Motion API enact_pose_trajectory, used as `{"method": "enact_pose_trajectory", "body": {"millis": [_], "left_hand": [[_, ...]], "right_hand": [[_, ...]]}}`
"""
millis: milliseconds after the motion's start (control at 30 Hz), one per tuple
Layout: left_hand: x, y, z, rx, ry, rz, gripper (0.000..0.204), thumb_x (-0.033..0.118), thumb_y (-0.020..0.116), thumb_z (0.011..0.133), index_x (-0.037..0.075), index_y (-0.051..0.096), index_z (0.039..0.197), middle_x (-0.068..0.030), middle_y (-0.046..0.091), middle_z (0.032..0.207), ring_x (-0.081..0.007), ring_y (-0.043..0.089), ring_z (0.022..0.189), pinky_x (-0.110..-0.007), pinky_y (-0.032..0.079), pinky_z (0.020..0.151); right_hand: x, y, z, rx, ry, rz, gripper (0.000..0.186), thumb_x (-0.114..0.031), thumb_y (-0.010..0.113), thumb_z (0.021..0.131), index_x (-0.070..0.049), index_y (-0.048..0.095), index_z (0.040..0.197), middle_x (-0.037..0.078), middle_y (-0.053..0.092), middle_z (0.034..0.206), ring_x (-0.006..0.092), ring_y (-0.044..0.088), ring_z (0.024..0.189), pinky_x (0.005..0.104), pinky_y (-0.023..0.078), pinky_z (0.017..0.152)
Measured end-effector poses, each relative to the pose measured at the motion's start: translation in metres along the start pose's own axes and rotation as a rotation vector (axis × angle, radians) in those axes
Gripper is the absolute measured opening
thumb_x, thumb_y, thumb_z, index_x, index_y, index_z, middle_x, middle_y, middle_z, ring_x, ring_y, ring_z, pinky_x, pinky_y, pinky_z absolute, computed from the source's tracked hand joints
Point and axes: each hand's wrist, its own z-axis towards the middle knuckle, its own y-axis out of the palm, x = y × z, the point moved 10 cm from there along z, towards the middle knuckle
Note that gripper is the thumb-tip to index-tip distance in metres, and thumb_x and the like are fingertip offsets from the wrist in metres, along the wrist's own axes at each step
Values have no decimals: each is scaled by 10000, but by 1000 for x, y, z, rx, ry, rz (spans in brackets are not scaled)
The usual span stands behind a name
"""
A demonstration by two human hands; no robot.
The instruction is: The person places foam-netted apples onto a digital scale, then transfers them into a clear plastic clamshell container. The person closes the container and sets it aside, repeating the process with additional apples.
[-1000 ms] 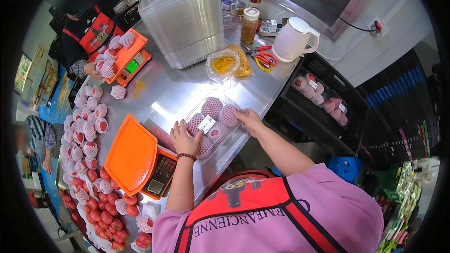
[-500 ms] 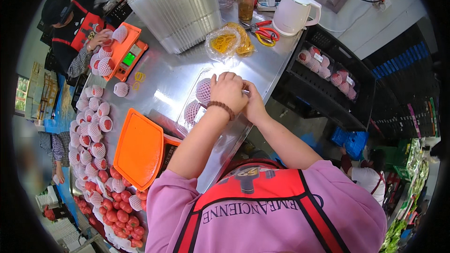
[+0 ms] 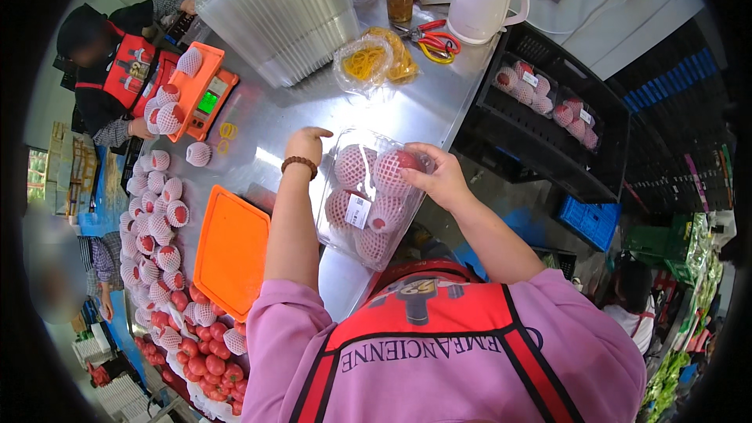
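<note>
A clear plastic clamshell box (image 3: pixel 342 245) holds several red tomatoes (image 3: pixel 356 166) in white foam nets, with a white label (image 3: pixel 358 210) on its lid. My right hand (image 3: pixel 439 176) grips the box at its far right corner, thumb on top and fingers partly hidden at the side. The box is tilted, its near end over the table edge. My left hand (image 3: pixel 307 144), with a brown bead bracelet at the wrist, is just left of the box's far left corner. Its index finger stretches out, and it holds nothing that I can see.
An orange scale plate (image 3: pixel 231 251) and a heap of netted tomatoes (image 3: pixel 153 219) lie left. Beyond stand stacked clear boxes (image 3: pixel 278 19), rubber bands (image 3: pixel 364 63), pliers (image 3: pixel 435 39) and a white kettle (image 3: pixel 478 4). A black crate (image 3: pixel 501 129) is right. A co-worker handles tomatoes at another scale (image 3: pixel 207 102).
My left hand has moved left, off the box. My right hand now grips its corner, and the box has come up and tilted. The co-worker's hand has shifted lower beside the far scale.
</note>
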Motion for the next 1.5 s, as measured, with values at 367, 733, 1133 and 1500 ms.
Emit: {"method": "enact_pose_trajectory", "body": {"millis": [367,733,1133,1500], "left_hand": [[38,9,25,-199,97,-394,368,75,433,910,-13,581,1235,-140,668,1029,-215,659,845,-324,539,760],[18,121,-92,-681,-90,-1442,857,640,393,912,-68,334,1391,-160,485,1365,-249,489,1238,-361,372,1056],[144,149,-148,-800,-130,-1613,908,608,598,792,26,315,1428,-212,463,1364,-336,529,1204,-477,485,973],[379,165,21,-760,148,-1272,656,522,521,927,0,476,1321,-121,525,1303,-225,577,1100,-339,458,907]], "right_hand": [[-4,5,-12,-38,-184,47,423,-131,790,732,-8,628,1103,66,625,1087,151,572,1021,295,446,921],[-54,-48,29,203,-154,-9,394,-161,807,732,0,602,1027,52,640,956,111,591,877,268,490,785],[-13,-117,-79,37,-83,241,661,-287,745,818,-15,381,1299,120,482,1266,180,514,1093,342,432,928],[46,-373,4,504,127,1000,533,-405,459,902,-1,514,1245,181,597,1202,335,592,1080,458,489,937]]}}
